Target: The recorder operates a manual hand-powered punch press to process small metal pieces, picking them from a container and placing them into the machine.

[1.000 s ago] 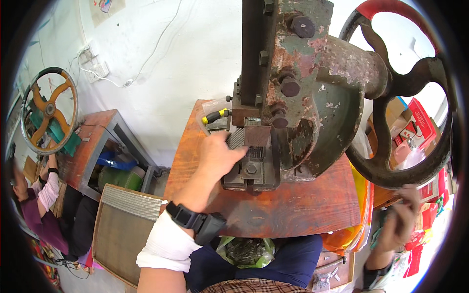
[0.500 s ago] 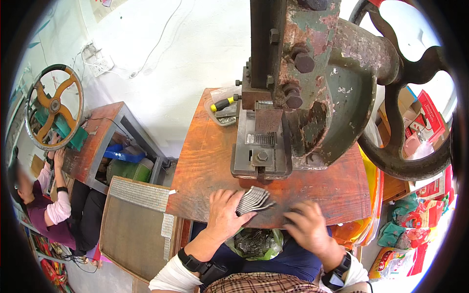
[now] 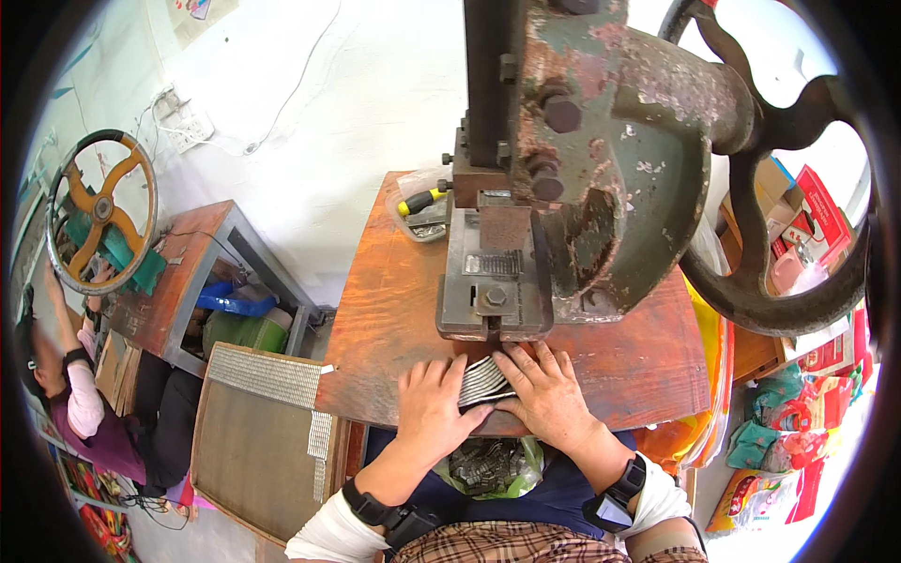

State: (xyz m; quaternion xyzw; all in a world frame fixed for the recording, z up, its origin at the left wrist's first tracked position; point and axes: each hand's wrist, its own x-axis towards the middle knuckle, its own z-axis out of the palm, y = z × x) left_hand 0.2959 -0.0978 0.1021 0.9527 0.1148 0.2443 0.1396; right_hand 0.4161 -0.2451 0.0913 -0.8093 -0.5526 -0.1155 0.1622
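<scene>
My left hand (image 3: 432,408) and my right hand (image 3: 546,394) lie side by side on the front edge of a worn wooden bench (image 3: 385,319). Between them they pinch a fanned stack of thin grey metal strips (image 3: 483,380). The stack sits just in front of the steel die block (image 3: 495,291) of a big rusty green hand press (image 3: 601,159). Both wrists wear black bands. A bag of small metal pieces (image 3: 488,466) rests in my lap below the bench edge.
The press's black flywheel (image 3: 798,235) hangs at the right. A yellow-handled screwdriver (image 3: 422,200) lies in a tray at the bench's back. A flat panel with strip rows (image 3: 258,422) stands left. A second press with an orange-spoked wheel (image 3: 99,211) and another seated person (image 3: 80,394) are far left.
My left hand has come back from the die block to the bench's front edge, bringing the strips. My right hand rose from the lower right and now joins it on the stack.
</scene>
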